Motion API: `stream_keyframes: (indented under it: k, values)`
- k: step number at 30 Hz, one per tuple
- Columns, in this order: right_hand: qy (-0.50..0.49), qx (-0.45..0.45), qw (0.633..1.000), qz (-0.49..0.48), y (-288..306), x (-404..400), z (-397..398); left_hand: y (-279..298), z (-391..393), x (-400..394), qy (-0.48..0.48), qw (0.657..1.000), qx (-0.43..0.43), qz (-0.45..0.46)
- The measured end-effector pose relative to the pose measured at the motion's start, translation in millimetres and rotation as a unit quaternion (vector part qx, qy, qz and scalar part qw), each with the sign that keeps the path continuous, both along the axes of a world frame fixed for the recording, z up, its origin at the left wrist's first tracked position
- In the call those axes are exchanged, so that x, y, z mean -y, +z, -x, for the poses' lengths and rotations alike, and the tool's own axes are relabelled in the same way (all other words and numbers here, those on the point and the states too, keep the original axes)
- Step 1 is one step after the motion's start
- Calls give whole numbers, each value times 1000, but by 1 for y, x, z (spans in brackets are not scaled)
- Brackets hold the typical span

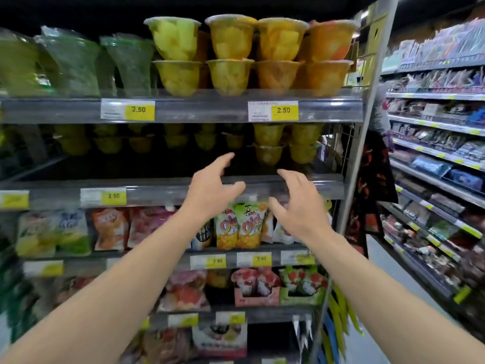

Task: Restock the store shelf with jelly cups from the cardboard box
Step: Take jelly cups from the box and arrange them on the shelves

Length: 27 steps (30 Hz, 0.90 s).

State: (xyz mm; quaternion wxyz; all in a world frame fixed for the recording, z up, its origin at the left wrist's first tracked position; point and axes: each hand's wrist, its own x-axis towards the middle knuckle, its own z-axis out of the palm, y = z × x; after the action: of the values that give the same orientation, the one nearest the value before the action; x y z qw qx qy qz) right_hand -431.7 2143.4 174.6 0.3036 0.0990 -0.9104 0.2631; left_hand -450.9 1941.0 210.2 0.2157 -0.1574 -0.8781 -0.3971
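Yellow and orange jelly cups [231, 56] stand stacked two high on the top shelf [199, 110]. More jelly cups [269, 144] sit stacked deep in the dark second shelf [162, 189], mostly at its right end. My left hand [212, 187] and my right hand [299, 203] are both raised in front of the second shelf's front edge, fingers spread and loosely bent, holding nothing. A gap lies between the two hands. The cardboard box is out of view.
Green wrapped packs [70, 64] fill the top shelf's left side. Drink pouches [241, 224] line the third shelf, boxed snacks [256, 287] sit below. A metal upright [367, 106] ends the rack; an aisle and another stocked shelf unit [435, 143] lie to the right.
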Motion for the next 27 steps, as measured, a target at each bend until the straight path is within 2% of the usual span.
stream_keyframes:
  k: [5, 10, 20, 27]
  values:
    - [23, 76, 997, -16, -49, 39, -54, -65, -70, 37, -10, 997, 73, -7]
    - [50, 193, 979, -45, -113, 77, -116, -150, -142, 79, -10, 981, 193, -13]
    - [80, 418, 899, -105, -273, 118, -232, -322, -266, 149, 27, 917, 397, 6]
    - [80, 539, 829, -123, -376, 100, -272, -405, -303, 146, 62, 867, 493, -27]
